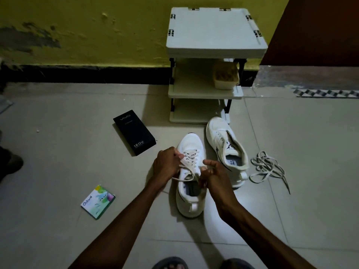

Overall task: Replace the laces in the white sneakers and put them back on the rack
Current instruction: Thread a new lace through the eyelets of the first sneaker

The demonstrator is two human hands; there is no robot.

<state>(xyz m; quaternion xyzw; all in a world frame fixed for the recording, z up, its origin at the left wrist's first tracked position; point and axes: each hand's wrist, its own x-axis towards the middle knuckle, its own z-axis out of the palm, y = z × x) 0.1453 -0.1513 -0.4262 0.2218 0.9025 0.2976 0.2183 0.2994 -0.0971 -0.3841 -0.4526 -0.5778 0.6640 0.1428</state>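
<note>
We log the near sneaker (191,199) upright, toe toward the rack (213,30), white lace (191,158) crossed through its eyelets, ends untied. The far sneaker (223,140) stands just beside it, unlaced; loose laces (267,167) lie tangled at its right.

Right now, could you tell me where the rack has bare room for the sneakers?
The top shelf and bottom shelf are bare. The middle shelf is free only left of the tub. In front, the laced sneaker, unlaced sneaker and loose laces crowd the floor.
</note>
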